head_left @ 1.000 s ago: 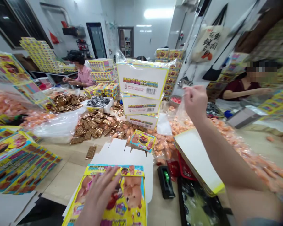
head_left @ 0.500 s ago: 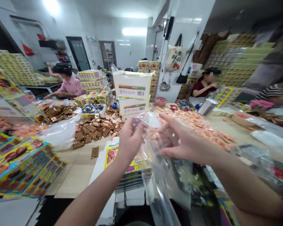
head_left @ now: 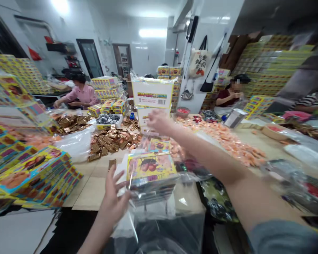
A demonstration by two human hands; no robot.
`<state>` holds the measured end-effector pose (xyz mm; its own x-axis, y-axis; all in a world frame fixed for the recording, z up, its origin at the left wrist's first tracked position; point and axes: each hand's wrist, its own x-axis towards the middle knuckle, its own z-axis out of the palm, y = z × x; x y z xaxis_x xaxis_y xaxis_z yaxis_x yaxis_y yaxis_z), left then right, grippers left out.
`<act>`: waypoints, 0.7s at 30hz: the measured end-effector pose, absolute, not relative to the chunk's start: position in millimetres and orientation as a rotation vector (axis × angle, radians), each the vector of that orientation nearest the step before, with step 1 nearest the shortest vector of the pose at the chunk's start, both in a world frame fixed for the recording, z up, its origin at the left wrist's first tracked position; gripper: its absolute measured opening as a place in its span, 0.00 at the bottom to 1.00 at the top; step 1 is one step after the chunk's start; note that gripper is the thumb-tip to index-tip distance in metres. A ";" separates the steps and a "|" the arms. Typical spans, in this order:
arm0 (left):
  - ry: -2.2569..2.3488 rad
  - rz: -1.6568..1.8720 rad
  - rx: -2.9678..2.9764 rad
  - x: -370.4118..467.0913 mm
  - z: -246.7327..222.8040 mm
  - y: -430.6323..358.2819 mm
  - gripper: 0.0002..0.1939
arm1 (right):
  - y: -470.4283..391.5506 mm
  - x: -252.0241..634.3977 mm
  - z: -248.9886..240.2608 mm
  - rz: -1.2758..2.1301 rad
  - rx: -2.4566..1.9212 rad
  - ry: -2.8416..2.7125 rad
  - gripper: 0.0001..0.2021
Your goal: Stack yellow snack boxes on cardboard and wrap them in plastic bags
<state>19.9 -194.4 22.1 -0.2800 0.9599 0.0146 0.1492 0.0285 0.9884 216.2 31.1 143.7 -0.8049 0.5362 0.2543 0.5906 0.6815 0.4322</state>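
A stack of flat yellow printed cartons [head_left: 151, 169] lies in front of me, with a clear plastic bag [head_left: 180, 222] spread over its near side and hanging off the table edge. My left hand [head_left: 115, 197] is beside the stack's left side, fingers spread, by the bag's film; whether it touches the film is unclear. My right hand [head_left: 161, 121] reaches far forward, blurred, in front of the upright white-sided boxes [head_left: 152, 93]. Its fingers are smeared, so I cannot see if they hold anything. Another small yellow printed piece [head_left: 159, 144] lies beyond the stack.
Gold-wrapped packets [head_left: 111, 141] lie in a heap at left centre, peach-coloured wrapped pieces [head_left: 222, 137] at right. Stacked cartons [head_left: 39, 176] lean at left. A tray of dark packets [head_left: 108, 120] stands behind. Co-workers sit at the far left [head_left: 81, 91] and right [head_left: 230, 93].
Both hands were together over bunched clear film. Now they are apart: the left has moved down and left, the right up and forward. The film now lies spread around the carton stack.
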 end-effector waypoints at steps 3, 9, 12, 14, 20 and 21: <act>1.992 1.478 1.738 6.1 12.2 -211.8 0.41 | 37.8 163.1 73.8 -0.556 -0.632 -3.020 0.10; 1.550 0.640 2.475 29.9 36.9 -140.5 0.23 | -0.4 174.7 56.9 -0.323 -0.939 -2.602 0.23; 1.679 0.409 2.469 44.3 14.0 -118.5 0.29 | -39.5 214.2 53.3 -0.140 -0.986 -2.393 0.24; 1.773 0.399 2.453 47.3 3.2 -124.0 0.30 | -67.5 238.7 35.0 -0.049 -0.913 -2.498 0.23; 1.940 0.254 2.387 26.9 37.1 -144.0 0.25 | -97.6 267.6 6.3 0.096 -1.003 -2.585 0.13; 1.904 0.183 2.397 22.5 46.2 -142.1 0.21 | -94.6 268.1 12.4 0.120 -0.991 -2.608 0.11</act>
